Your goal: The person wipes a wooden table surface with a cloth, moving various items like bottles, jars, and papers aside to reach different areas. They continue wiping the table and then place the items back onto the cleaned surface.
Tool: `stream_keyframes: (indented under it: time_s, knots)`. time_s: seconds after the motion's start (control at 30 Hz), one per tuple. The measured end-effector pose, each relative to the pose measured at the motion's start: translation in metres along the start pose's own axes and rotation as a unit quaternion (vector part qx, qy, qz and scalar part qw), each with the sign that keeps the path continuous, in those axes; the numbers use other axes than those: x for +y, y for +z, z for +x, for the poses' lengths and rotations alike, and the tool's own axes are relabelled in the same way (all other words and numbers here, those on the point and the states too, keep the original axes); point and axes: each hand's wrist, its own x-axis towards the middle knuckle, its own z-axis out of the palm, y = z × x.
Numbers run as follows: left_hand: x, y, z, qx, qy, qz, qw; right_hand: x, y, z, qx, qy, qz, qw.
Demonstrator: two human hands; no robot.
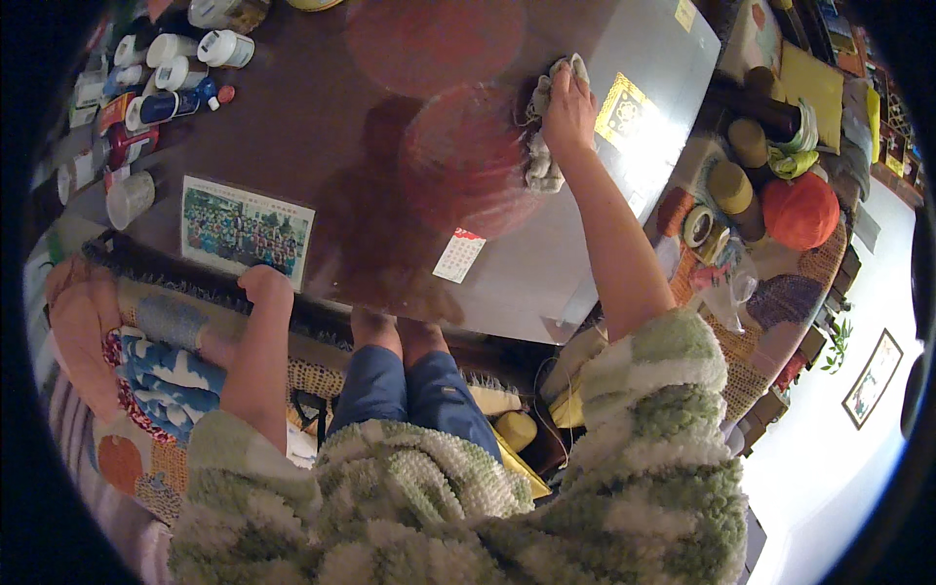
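A crumpled light cloth (544, 164) lies pressed on the glossy dark tabletop (314, 131), with my right hand (572, 110) over its upper part, fingers curled onto it. Faint streaks cross the round red patch (468, 157) just left of the cloth. A yellow patterned square (623, 108) is to the right of that hand. My left hand (265, 281) rests at the near table edge, by the lower edge of a group photo (245, 227); its fingers are mostly hidden, so I cannot tell their pose. Between the hands lies a small printed card (459, 256) with a red top.
Bottles and jars (172, 73) crowd the table's left end, with a clear plastic cup (130, 199) nearest me. On the right, a sofa with a crocheted cover (786, 300) holds a red ball-shaped item (801, 210), yarn cones (730, 188) and a tape roll (697, 225).
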Motion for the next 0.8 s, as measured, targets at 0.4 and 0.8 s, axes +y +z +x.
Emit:
stream_keyframes:
  time_s: [0.4, 0.8]
  knots:
    - [0.007, -0.011, -0.013, -0.02, -0.002, -0.043, 0.999, -0.025, -0.035, -0.053, -0.133, 0.073, 0.072, 0.986]
    - [0.015, -0.024, -0.035, -0.029, 0.0, -0.022, 0.999, -0.014, -0.006, -0.014, 0.047, 0.288, 0.142, 0.946]
